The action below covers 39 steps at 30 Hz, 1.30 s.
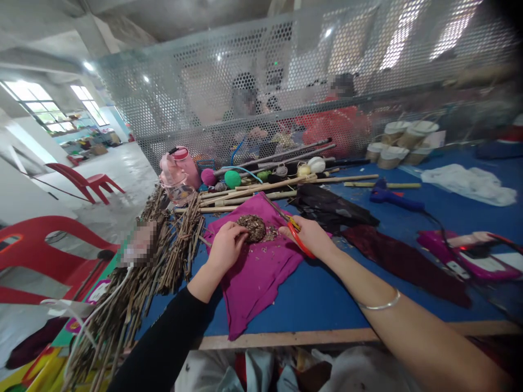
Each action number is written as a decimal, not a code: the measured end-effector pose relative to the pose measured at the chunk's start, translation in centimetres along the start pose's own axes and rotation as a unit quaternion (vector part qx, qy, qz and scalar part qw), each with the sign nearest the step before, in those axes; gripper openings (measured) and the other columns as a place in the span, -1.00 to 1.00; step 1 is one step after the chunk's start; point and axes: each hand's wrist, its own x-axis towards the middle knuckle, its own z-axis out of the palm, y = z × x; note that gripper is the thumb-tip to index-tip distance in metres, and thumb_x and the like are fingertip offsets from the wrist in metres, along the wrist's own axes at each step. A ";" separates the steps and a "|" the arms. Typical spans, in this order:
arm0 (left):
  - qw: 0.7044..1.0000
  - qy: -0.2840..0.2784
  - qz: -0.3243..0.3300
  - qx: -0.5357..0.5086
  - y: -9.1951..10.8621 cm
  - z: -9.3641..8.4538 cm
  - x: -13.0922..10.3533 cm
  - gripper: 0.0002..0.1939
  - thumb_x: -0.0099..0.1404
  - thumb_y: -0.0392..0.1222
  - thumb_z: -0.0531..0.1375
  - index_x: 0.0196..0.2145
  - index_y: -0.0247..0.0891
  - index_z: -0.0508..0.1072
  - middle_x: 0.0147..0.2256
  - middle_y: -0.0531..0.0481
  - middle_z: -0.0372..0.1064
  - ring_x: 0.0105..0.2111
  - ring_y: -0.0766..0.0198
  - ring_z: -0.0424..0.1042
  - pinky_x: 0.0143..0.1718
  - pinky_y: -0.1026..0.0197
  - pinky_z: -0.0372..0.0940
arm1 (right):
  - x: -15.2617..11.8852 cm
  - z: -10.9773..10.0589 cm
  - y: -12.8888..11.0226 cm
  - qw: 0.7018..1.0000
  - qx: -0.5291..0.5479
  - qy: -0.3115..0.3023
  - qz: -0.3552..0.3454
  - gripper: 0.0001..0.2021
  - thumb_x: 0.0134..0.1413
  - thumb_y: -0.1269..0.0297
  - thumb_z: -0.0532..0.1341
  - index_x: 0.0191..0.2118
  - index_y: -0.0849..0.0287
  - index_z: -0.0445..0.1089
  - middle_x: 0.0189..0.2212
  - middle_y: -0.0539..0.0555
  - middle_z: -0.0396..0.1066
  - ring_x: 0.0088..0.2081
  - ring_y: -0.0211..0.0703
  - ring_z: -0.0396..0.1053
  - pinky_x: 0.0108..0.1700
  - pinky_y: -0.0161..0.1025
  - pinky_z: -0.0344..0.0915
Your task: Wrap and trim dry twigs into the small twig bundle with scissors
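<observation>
Left hand (226, 245) curled gripping bark ball (253, 227), right hand (308, 235) clasping scissors (292, 226)

co-workers (327, 117) blurred behind mesh (196, 81)

Bright windows (38, 106), pale concrete floor (118, 163), red plastic chairs (87, 182), perforated metal screen (286, 71) behind the blue table (327, 294).
</observation>
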 end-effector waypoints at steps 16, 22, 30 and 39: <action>0.969 -0.141 0.165 0.116 4.6 2.4 0.4 -0.68 0.26 -0.16 0.00 -0.04 -0.18 0.31 -0.07 -0.10 0.29 -0.16 0.19 0.26 -0.13 0.14 0.17 | 0.0 0.1 0.3 1.000 0.005 0.019 -0.003 -0.62 -0.03 -0.13 -0.01 -0.55 0.11 0.09 -0.62 -0.01 0.24 -0.58 -0.27 0.15 -0.52 -0.38 0.04; 0.965 -0.158 0.100 0.185 5.7 3.8 -0.3 -0.71 0.24 -0.10 0.01 -0.25 -0.33 0.41 -0.24 -0.19 0.35 -0.27 0.09 0.26 -0.32 0.11 0.21 | 0.1 -0.1 0.3 1.000 -0.003 0.028 0.003 -0.61 -0.01 -0.12 -0.03 -0.55 0.11 0.09 -0.62 -0.01 0.25 -0.59 -0.27 0.16 -0.51 -0.38 0.05; 0.956 -0.176 0.090 0.217 6.4 3.4 0.4 -0.69 0.27 -0.31 -0.08 -0.09 -0.27 0.32 -0.11 -0.17 0.31 -0.27 0.18 0.28 -0.37 0.20 0.23 | 0.1 0.0 0.3 1.000 0.005 0.028 0.004 -0.62 -0.02 -0.12 -0.02 -0.55 0.11 0.09 -0.63 -0.01 0.22 -0.60 -0.28 0.14 -0.51 -0.38 0.04; 0.942 -0.212 0.086 0.244 7.0 3.3 -0.3 -0.70 0.25 -0.35 -0.09 -0.14 -0.33 0.35 -0.17 -0.20 0.35 -0.27 0.17 0.32 -0.35 0.19 0.27 | 0.0 -0.4 0.3 1.000 0.001 0.022 -0.001 -0.62 -0.01 -0.11 -0.01 -0.53 0.13 0.13 -0.62 -0.01 0.23 -0.59 -0.28 0.16 -0.50 -0.38 0.05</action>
